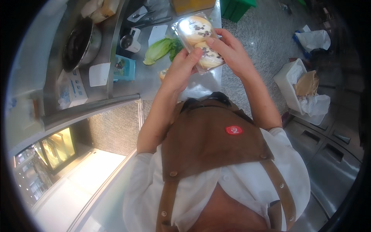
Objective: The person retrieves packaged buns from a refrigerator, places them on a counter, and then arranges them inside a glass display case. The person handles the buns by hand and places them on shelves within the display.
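Both my hands grip a clear plastic package (189, 43) holding two round pastries, tilted above the steel counter. The far pastry (194, 29) and the near pastry (208, 55) have a pale topping with dark bits. My left hand (183, 65) holds the package's near left side, its thumb on top. My right hand (229, 47) grips the right side, thumb pressed over the middle. Just left of the package, a head of leafy lettuce (159, 50) lies on the counter. Part of another pastry (163, 74) shows beside my left wrist, mostly hidden by it.
On the counter stand a white device with a round dark top (132, 42), a light blue packet (124, 68) and a knife (158, 21). A steel bowl (87, 47) sits further left. Right are a white bin with bags (285, 84) and steel drawers (321, 150); a green crate (236, 10) stands ahead.
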`<state>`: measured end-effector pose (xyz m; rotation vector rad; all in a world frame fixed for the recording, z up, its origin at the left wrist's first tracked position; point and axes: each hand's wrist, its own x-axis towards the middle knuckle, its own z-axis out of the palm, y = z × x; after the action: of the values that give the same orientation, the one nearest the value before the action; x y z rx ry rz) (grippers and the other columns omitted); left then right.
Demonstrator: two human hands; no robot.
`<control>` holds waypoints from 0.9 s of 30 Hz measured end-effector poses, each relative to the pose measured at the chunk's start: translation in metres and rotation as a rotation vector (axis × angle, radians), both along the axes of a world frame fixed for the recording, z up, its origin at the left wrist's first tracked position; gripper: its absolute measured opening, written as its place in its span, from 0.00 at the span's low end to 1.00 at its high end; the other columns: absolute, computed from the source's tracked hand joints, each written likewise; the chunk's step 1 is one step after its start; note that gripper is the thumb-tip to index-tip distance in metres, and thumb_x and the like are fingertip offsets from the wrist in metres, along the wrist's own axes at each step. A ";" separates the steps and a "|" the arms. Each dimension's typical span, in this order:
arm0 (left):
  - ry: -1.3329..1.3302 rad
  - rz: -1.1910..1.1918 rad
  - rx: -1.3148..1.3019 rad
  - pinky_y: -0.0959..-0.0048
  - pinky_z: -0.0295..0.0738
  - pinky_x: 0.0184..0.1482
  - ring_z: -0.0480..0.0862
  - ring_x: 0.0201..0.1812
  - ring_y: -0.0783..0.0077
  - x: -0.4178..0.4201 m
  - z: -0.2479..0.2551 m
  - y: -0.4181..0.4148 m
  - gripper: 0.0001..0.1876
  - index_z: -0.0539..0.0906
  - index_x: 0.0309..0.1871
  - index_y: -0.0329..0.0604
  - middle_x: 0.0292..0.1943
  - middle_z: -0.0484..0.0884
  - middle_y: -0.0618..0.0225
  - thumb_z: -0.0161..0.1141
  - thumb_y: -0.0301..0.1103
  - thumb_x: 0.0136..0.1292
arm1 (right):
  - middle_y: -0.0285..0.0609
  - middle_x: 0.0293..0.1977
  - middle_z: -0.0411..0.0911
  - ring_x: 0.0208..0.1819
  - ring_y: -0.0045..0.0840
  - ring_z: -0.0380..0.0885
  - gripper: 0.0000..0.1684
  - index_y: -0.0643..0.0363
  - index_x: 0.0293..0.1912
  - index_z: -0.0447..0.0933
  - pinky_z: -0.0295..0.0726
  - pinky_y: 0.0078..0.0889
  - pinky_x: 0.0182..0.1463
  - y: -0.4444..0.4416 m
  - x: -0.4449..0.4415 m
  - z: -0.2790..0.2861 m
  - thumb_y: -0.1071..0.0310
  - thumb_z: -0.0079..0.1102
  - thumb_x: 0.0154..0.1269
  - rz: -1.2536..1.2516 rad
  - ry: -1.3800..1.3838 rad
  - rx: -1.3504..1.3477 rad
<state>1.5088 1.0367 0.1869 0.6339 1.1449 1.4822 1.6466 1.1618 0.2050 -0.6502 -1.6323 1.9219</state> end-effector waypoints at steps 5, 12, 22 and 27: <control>-0.061 0.102 0.072 0.57 0.77 0.63 0.78 0.64 0.60 0.003 0.017 0.001 0.33 0.64 0.72 0.38 0.65 0.75 0.57 0.53 0.52 0.75 | 0.45 0.54 0.79 0.54 0.23 0.77 0.33 0.67 0.67 0.69 0.76 0.26 0.59 0.005 0.003 -0.006 0.53 0.59 0.74 0.051 0.138 -0.087; -0.183 0.108 0.153 0.48 0.80 0.59 0.79 0.64 0.51 -0.010 0.039 0.001 0.40 0.64 0.73 0.42 0.66 0.74 0.54 0.51 0.65 0.70 | 0.42 0.56 0.76 0.58 0.24 0.76 0.32 0.58 0.71 0.65 0.74 0.28 0.63 -0.013 0.011 -0.017 0.75 0.57 0.68 0.262 0.286 -0.067; -0.363 0.131 0.089 0.42 0.67 0.68 0.74 0.65 0.43 -0.003 0.051 0.014 0.42 0.65 0.73 0.45 0.68 0.72 0.53 0.51 0.67 0.67 | 0.41 0.36 0.83 0.39 0.22 0.82 0.22 0.65 0.58 0.76 0.80 0.25 0.45 -0.027 -0.007 -0.031 0.72 0.60 0.65 -0.099 0.291 0.172; -0.419 0.028 0.110 0.38 0.62 0.71 0.71 0.68 0.43 0.000 0.056 0.018 0.42 0.68 0.73 0.47 0.70 0.70 0.50 0.54 0.68 0.64 | 0.42 0.36 0.84 0.39 0.20 0.82 0.18 0.64 0.55 0.78 0.80 0.25 0.44 -0.021 -0.005 -0.030 0.70 0.59 0.67 -0.154 0.407 0.046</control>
<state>1.5088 1.0549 0.2430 0.3561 0.7554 1.6163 1.6419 1.1409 0.1746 -0.3265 -1.3263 1.7599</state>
